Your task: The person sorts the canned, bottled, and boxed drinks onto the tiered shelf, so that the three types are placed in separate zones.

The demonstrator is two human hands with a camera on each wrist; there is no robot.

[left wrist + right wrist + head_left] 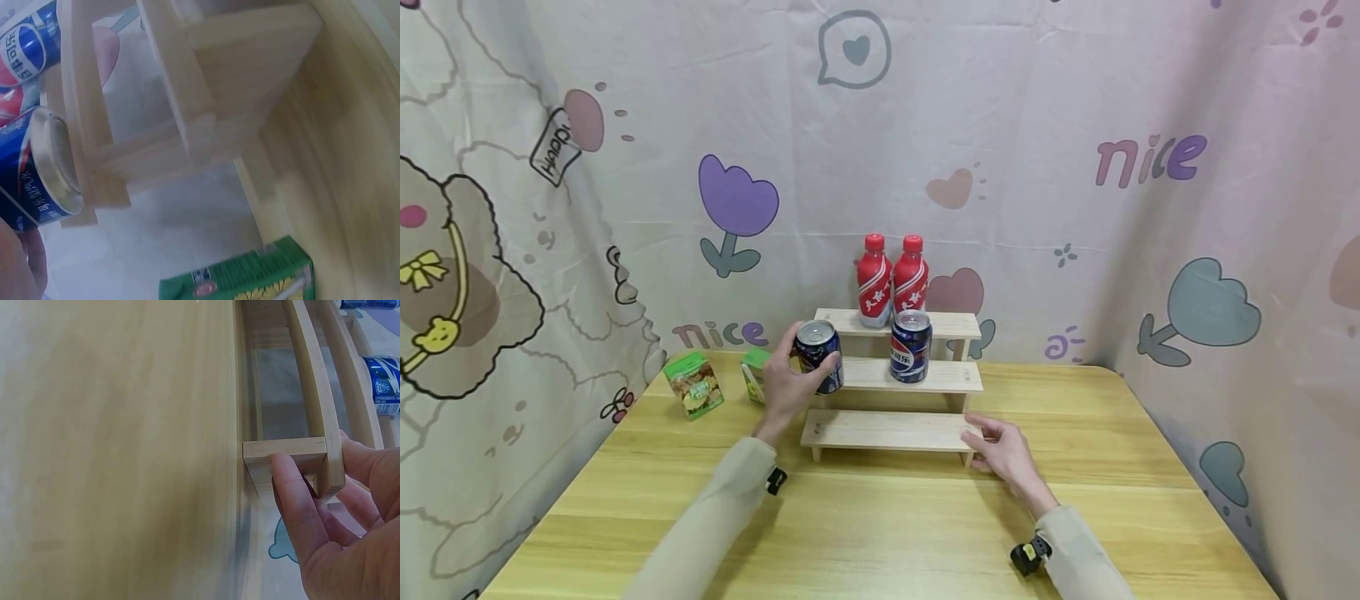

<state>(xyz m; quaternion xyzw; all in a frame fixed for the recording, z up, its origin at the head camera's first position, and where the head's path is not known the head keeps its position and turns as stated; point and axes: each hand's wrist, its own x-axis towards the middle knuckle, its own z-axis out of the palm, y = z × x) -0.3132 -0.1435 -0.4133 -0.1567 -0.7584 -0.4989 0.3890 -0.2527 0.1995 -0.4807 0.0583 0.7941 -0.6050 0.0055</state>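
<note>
A three-step rack (880,430) of pale, smooth wood, with flat rectangular boards and squared legs, is standing toward the back edge of the table (880,533), whose yellowish surface is showing long streaks of grain. Behind that edge a softly creased, printed cloth (1030,100) is hanging. Two glossy red bottles (874,279), round-shouldered and ribbed at the cap, are standing side by side on the top step. A blue metal can (911,350) with a round emblem is standing upright on the middle step, right of its centre.

The held can (817,345) is matching it in shape: a dark blue cylinder with a shiny silver rim and white lettering. It is sitting almost upright in the left hand (790,383), at the left end of the middle step; the wrist view is too cropped to tell whether its base is touching the board. The thumb and fingers are curling around its sides.

The right hand (1006,450) is pinching the right end of the bottom step, thumb on the board and a forefinger pressing the leg's edge. Near the table's back left corner, a green carton (695,388) is leaning slightly, and a second carton (754,375) is standing partly behind the left hand.
</note>
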